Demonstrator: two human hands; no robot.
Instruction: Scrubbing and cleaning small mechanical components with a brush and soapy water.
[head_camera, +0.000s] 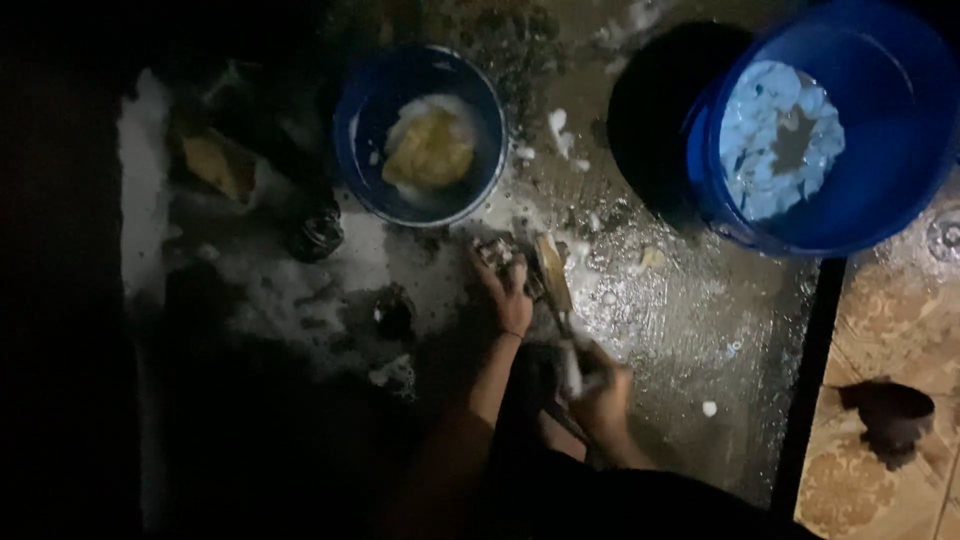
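Observation:
The scene is dim and lit from above. My left hand reaches forward onto the wet, soapy floor and grips a small soapy object together with a flat wooden-looking utensil. My right hand is closed around the near end of a thin utensil or handle with a white patch on it. What exactly each hand holds is hard to make out in the dark. A small blue basin just beyond my left hand holds a yellow sponge-like lump in suds.
A large blue bucket with foamy water stands at the far right. Dark round items and a yellowish piece lie among foam on the left. A dark strip separates the wet floor from patterned tiles on the right.

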